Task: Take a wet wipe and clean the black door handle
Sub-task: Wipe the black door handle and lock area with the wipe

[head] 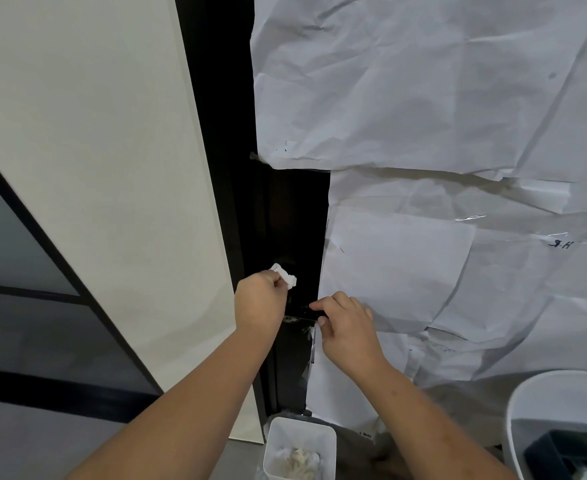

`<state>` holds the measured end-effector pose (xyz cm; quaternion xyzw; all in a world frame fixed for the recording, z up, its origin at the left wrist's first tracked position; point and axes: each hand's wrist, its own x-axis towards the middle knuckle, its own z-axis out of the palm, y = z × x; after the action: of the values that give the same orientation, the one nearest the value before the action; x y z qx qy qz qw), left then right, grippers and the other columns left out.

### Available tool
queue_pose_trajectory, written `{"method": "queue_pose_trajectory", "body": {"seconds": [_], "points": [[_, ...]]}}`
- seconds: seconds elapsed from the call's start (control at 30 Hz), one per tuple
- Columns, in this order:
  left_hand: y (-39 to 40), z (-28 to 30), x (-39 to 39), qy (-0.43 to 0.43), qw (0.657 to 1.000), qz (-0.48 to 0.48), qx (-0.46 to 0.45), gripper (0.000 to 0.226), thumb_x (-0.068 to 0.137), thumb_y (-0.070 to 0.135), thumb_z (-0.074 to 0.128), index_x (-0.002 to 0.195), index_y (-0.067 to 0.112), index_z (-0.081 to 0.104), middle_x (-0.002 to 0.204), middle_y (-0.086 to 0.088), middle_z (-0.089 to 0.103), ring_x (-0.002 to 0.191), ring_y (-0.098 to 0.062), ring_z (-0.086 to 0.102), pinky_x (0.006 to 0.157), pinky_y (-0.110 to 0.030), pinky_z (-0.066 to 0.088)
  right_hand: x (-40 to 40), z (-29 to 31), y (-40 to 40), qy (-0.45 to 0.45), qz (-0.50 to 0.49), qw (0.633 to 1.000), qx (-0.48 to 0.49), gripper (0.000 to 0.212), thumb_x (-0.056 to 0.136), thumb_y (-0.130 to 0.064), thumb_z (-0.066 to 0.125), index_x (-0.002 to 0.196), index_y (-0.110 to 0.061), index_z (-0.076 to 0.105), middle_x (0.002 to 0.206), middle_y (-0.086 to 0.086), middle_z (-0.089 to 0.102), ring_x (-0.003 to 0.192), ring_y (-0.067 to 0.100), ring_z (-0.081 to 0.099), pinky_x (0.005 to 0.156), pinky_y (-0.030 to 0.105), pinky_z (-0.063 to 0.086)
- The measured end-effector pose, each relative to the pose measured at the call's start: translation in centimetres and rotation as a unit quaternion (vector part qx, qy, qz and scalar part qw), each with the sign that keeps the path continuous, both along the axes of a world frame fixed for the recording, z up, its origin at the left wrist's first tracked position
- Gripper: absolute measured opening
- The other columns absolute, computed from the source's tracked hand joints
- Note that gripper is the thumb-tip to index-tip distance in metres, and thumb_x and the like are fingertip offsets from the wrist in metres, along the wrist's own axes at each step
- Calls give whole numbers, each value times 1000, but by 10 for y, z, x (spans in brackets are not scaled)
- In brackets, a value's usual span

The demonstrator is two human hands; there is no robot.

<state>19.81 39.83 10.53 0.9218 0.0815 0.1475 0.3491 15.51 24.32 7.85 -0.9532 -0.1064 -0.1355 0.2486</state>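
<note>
The black door handle juts out level from a black door frame, between my two hands. My left hand pinches a crumpled white wet wipe just above and left of the handle, against the black frame. My right hand grips the handle's right end with thumb and fingers curled round it. The handle's left part is hidden behind my left hand.
Creased white paper sheets cover the door to the right of the frame. A cream wall panel lies left. On the floor stand a small white bin with used wipes and a larger white tub holding a dark box.
</note>
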Motion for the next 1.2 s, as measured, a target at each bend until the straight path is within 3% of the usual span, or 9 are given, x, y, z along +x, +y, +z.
{"method": "queue_pose_trajectory", "body": {"seconds": [0.17,0.3,0.4,0.57,0.8,0.9,1.0,1.1,1.2], "points": [[-9,23,22,177,976,-22,124,33,91,30,50,65,10,53,51,-1,41,60,-23,62,57,-26,40,0,0,1,5,-6,1000,6,31,86,-8,57,112,-25,63,100,-5,56,98,21,53,81,34,34],[-14,27,10,76,973,-46,212,25,90,36,58,82,13,62,57,3,45,58,-17,53,54,-26,40,-1,1,1,8,-6,1000,6,31,87,-8,57,113,-25,63,101,-3,57,99,22,53,82,35,35],[-16,34,10,63,970,-49,232,32,89,46,60,90,14,63,67,2,52,62,-16,53,54,-26,40,-1,2,2,8,-8,1000,5,30,87,-9,57,113,-24,63,102,-3,57,100,23,53,83,36,35],[-16,32,11,48,976,-30,211,32,91,43,55,82,12,61,61,1,53,54,-15,53,48,-23,38,-1,1,1,5,-10,1000,10,30,88,-10,57,113,-24,64,101,-3,57,99,23,54,82,33,33],[-3,13,8,16,999,14,49,37,99,30,50,86,1,68,80,-9,70,63,-21,64,56,-26,47,-3,4,1,17,-2,1000,5,30,91,-12,54,117,-25,62,106,-4,57,104,20,52,88,34,35],[-4,6,5,18,999,23,-14,32,100,25,48,100,3,71,110,-5,73,76,-22,70,64,-26,52,-3,5,1,19,-4,1000,3,30,91,-12,54,117,-25,62,107,-4,57,104,20,52,88,34,36],[-3,-10,0,48,991,29,-119,30,99,20,49,117,4,68,113,-8,70,88,-25,70,72,-26,53,-4,5,1,14,-3,1000,1,31,90,-11,55,117,-25,62,106,-4,57,103,20,52,85,32,35],[4,-24,-10,134,903,44,-405,26,99,16,53,114,-1,65,107,-11,70,82,-29,72,72,-37,62,-4,4,1,11,1,1000,-2,32,89,-11,56,117,-25,62,104,-3,57,102,20,52,82,29,30],[13,-24,-19,194,828,14,-527,22,99,13,52,113,-1,60,102,-20,72,83,-29,74,73,-36,61,-3,2,0,7,1,1000,4,32,88,-10,57,116,-24,62,102,-3,56,100,20,53,82,30,31]]}}
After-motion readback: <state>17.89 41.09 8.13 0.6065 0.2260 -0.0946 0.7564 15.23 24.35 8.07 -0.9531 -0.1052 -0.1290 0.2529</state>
